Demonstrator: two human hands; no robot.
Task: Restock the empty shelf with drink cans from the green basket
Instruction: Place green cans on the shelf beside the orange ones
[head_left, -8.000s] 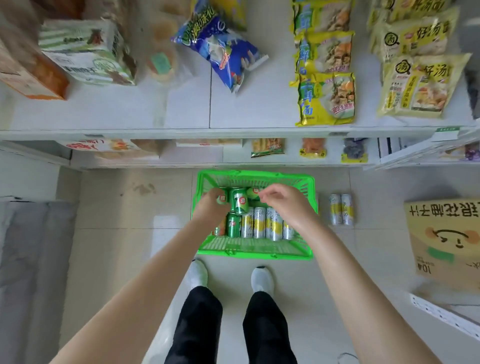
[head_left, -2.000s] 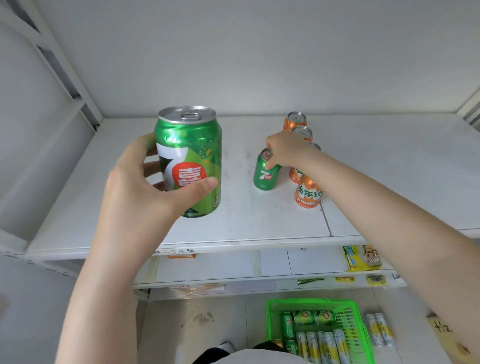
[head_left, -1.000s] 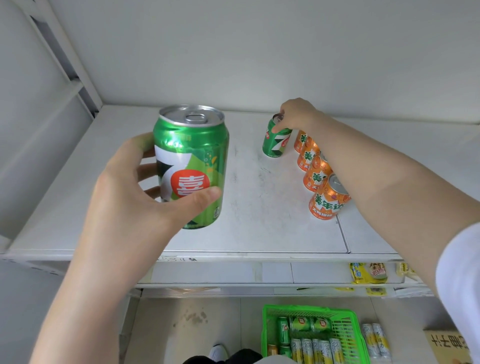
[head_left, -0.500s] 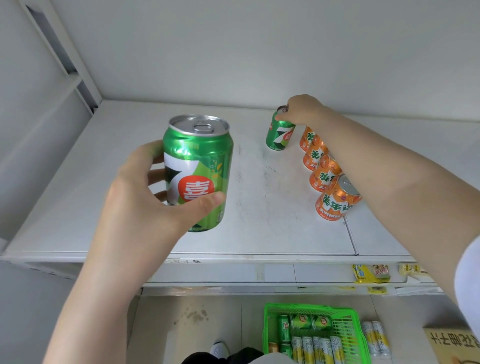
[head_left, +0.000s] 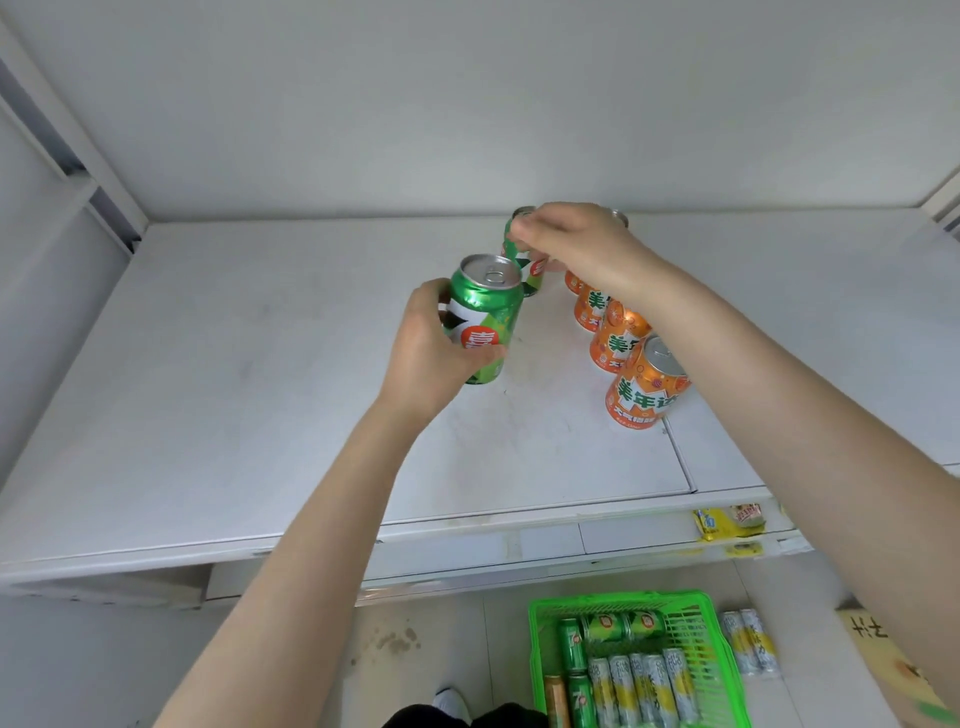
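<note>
My left hand (head_left: 434, 358) grips a green 7-Up can (head_left: 485, 317), held low over the middle of the white shelf (head_left: 208, 395). Just behind it stands a second green can (head_left: 524, 260) near the back wall; my right hand (head_left: 576, 244) covers its top, fingertips pinching its upper rim. A row of orange cans (head_left: 641, 389) runs front to back on the right, partly hidden under my right forearm. Down on the floor the green basket (head_left: 722, 618) holds several more cans.
The left half of the shelf is bare metal up to the left upright (head_left: 78, 161). A seam (head_left: 680, 457) splits the shelf right of the orange row. Two pale cans (head_left: 750, 649) lie on the floor beside the basket, next to a cardboard box (head_left: 893, 660). Lower shelves carry yellow snack packets (head_left: 727, 519).
My left hand has carried its green can forward over the shelf, up to the back can. My right hand stays on top of that back can, which looks a little nearer.
</note>
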